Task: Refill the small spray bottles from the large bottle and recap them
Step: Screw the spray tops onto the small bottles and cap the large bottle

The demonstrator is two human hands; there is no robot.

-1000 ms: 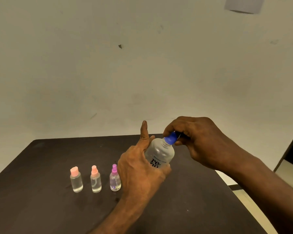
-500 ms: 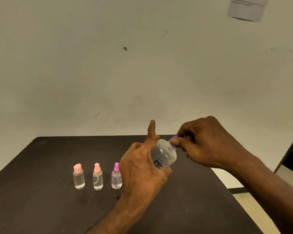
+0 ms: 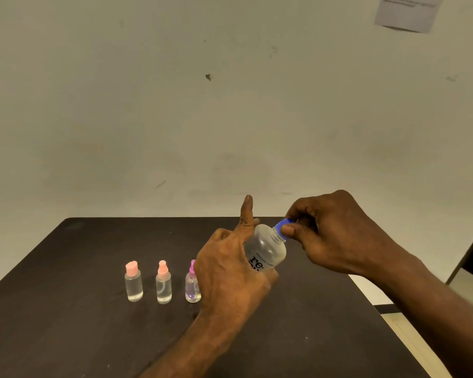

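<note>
Your left hand (image 3: 230, 271) is wrapped around the large clear plastic bottle (image 3: 265, 251), held tilted right above the dark table (image 3: 66, 323). Your right hand (image 3: 336, 236) pinches its blue screw cap (image 3: 283, 227). Squeezing as the cap releases may spill liquid. Three small clear spray bottles (image 3: 163, 285) stand capped just left; an elbow sweep could topple them.

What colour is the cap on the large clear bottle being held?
Blue, seen in the head view: the cap sits pinched in the right hand.
</note>
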